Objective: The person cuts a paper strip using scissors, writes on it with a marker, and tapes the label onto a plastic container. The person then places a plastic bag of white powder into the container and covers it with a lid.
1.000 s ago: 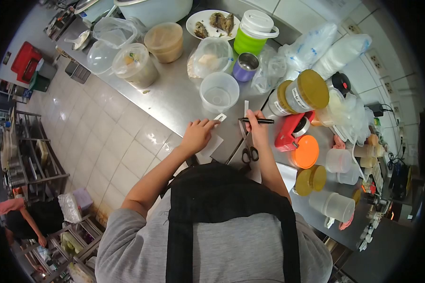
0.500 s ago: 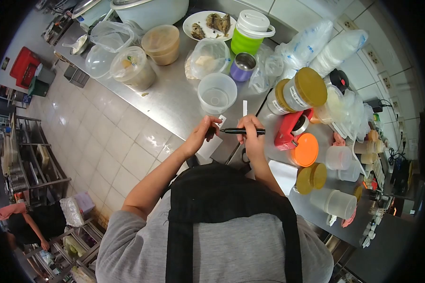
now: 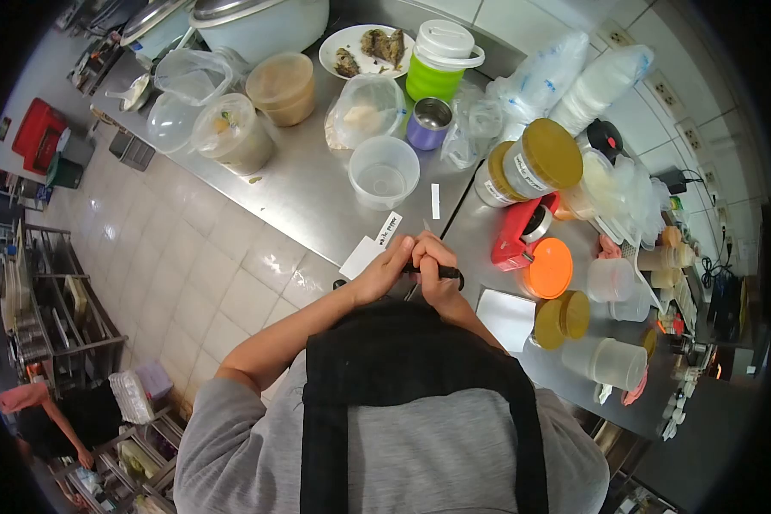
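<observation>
My right hand (image 3: 438, 267) is closed around a black marker (image 3: 451, 275), whose thick end sticks out to the right. My left hand (image 3: 387, 271) presses against it with curled fingers; what they pinch at the marker's other end is hidden. Just beyond the hands lies a paper label (image 3: 389, 229) handwritten "white pepper", beside a blank piece of white paper (image 3: 361, 255) at the counter's edge. A narrow white strip (image 3: 435, 201) rests further up on the steel. Past the label stands an uncovered clear plastic tub (image 3: 384, 174).
A purple cup (image 3: 428, 124), a green jug (image 3: 437, 68) and a plate of food (image 3: 327, 53) stand behind. To the right are gold-lidded jars (image 3: 546, 154), a red tape dispenser (image 3: 522, 236), an orange lid (image 3: 546, 268) and a notepad (image 3: 505, 319). Another person (image 3: 64, 420) is at lower left.
My hands have come together and moved closer to my body, with the marker now mostly covered by fingers. The written label now lies in view on the counter.
</observation>
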Available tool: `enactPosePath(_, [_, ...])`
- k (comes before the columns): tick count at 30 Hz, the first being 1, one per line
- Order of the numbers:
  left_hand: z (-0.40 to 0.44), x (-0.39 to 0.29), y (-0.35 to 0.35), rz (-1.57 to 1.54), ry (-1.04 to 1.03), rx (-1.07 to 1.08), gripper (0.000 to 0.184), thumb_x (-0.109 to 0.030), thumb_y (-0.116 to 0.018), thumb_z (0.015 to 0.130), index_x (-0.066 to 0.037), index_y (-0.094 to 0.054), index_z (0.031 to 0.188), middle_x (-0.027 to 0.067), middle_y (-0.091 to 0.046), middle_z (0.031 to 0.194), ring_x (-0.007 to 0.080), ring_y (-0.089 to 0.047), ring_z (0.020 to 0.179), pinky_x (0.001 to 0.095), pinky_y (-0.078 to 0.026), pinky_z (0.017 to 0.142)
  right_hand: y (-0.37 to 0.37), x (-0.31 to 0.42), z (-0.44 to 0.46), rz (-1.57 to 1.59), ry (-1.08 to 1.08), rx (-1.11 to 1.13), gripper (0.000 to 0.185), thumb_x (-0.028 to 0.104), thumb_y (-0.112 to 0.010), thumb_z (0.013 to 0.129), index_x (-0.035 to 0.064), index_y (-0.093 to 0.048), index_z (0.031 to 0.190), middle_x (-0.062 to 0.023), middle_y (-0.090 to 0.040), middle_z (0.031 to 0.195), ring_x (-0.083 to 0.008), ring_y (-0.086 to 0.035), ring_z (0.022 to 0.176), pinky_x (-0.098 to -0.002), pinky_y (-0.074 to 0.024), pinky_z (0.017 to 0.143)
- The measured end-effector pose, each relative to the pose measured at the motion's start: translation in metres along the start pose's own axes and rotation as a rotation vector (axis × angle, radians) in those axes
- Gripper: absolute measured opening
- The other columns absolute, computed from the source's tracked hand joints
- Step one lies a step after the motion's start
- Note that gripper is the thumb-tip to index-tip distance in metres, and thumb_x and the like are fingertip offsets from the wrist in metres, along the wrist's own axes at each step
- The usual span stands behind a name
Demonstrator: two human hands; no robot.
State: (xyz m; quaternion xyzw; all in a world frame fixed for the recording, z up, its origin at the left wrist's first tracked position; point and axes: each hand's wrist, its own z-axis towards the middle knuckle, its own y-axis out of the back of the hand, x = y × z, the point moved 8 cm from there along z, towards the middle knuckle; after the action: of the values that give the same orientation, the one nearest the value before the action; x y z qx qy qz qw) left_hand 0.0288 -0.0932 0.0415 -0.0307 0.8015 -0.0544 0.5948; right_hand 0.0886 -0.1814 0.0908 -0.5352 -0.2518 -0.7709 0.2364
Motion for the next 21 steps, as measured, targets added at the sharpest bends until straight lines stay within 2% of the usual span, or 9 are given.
enactPosePath(2, [0.004, -0.001, 0.007, 0.056, -0.044, -0.006, 0.046, -0.049, -0.035, 0.107, -0.01, -0.048, 0.126, 0.0074, -0.059, 0.101, 0.0143, -0.056, 0.085, 0.0286, -0.047, 0.07, 0.007, -0.02, -0.016, 0.155, -0.417, -0.015, 0.009, 0.004, -0.05, 0.089, 0.0015, -0.056, 0.083, -0.01, -0.053, 0.077, -0.0194, -0.056, 0.07, -0.0304, -0.0446, 0.062])
enactPosePath(3, [0.005, -0.001, 0.009, 0.079, -0.065, -0.004, 0.043, -0.046, -0.038, 0.107, -0.009, -0.048, 0.125, 0.0093, -0.061, 0.102, 0.0162, -0.06, 0.088, 0.0299, -0.049, 0.072, 0.016, -0.013, -0.018, 0.036, -0.357, -0.055, 0.006, 0.005, -0.053, 0.09, 0.0021, -0.057, 0.086, -0.0102, -0.054, 0.079, -0.0202, -0.058, 0.071, -0.0306, -0.0456, 0.063])
enactPosePath(4, [0.007, -0.007, 0.026, 0.357, -0.224, -0.208, 0.031, -0.034, -0.054, 0.102, -0.006, -0.055, 0.114, 0.0148, -0.063, 0.098, 0.0269, -0.064, 0.084, 0.0397, -0.051, 0.075, 0.026, -0.006, -0.018, -0.088, -0.293, -0.095, 0.004, 0.006, -0.057, 0.091, 0.0026, -0.058, 0.088, -0.0105, -0.054, 0.08, -0.021, -0.059, 0.073, -0.0309, -0.0465, 0.063])
enactPosePath(5, [0.009, 0.004, 0.043, 0.534, -0.229, -0.346, 0.029, -0.032, -0.058, 0.099, -0.005, -0.056, 0.111, 0.0153, -0.063, 0.1, 0.0294, -0.064, 0.085, 0.0416, -0.051, 0.075, 0.036, 0.002, -0.019, -0.213, -0.23, -0.136, 0.005, 0.008, -0.06, 0.091, 0.0032, -0.058, 0.091, -0.0108, -0.055, 0.082, -0.0218, -0.061, 0.074, -0.0311, -0.0474, 0.063])
enactPosePath(6, [0.008, 0.009, 0.058, 0.71, -0.235, -0.486, 0.028, -0.03, -0.063, 0.096, -0.005, -0.057, 0.108, 0.0159, -0.064, 0.101, 0.0319, -0.065, 0.085, 0.0435, -0.051, 0.075, 0.045, 0.014, -0.018, -0.414, -0.106, -0.091, 0.012, 0.009, -0.067, 0.087, 0.0055, -0.06, 0.096, -0.0102, -0.059, 0.096, -0.0263, -0.063, 0.083, -0.0352, -0.0515, 0.07])
enactPosePath(9, [0.015, 0.02, 0.07, 1.201, -0.157, -0.576, 0.03, -0.031, -0.074, 0.086, -0.008, -0.06, 0.101, 0.0097, -0.059, 0.098, 0.0311, -0.058, 0.096, 0.0438, -0.044, 0.081, 0.06, -0.002, -0.038, -0.86, -0.067, 0.072, 0.016, 0.007, -0.068, 0.083, 0.0069, -0.062, 0.098, -0.0088, -0.058, 0.111, -0.0292, -0.062, 0.096, -0.04, -0.0527, 0.076])
enactPosePath(13, [0.022, 0.026, 0.065, 1.127, -0.169, -0.595, 0.031, -0.028, -0.08, 0.079, -0.011, -0.061, 0.097, 0.0073, -0.056, 0.102, 0.0294, -0.054, 0.101, 0.0442, -0.041, 0.084, 0.074, -0.015, -0.059, -1.055, -0.136, 0.171, 0.029, -0.001, -0.06, 0.08, 0.0083, -0.061, 0.107, -0.0102, -0.056, 0.121, -0.034, -0.06, 0.104, -0.0438, -0.0512, 0.088])
enactPosePath(15, [0.027, 0.035, 0.065, 1.063, -0.172, -0.59, 0.032, -0.027, -0.082, 0.077, -0.01, -0.061, 0.095, 0.0064, -0.056, 0.105, 0.0284, -0.054, 0.104, 0.0447, -0.042, 0.084, 0.083, -0.007, -0.059, -0.983, -0.163, 0.084, 0.035, -0.003, -0.057, 0.08, 0.0081, -0.06, 0.113, -0.0122, -0.054, 0.123, -0.0359, -0.058, 0.109, -0.0442, -0.0493, 0.091])
enactPosePath(21, [0.045, 0.039, 0.057, 0.963, -0.146, -0.399, 0.029, -0.012, -0.079, 0.078, -0.01, -0.057, 0.097, 0.0074, -0.064, 0.091, 0.0288, -0.065, 0.087, 0.0439, -0.046, 0.081, 0.081, 0.004, -0.043, -0.737, -0.279, 0.015, 0.033, -0.001, -0.058, 0.085, 0.0068, -0.06, 0.117, -0.0125, -0.055, 0.126, -0.0352, -0.054, 0.118, -0.044, -0.0474, 0.097])
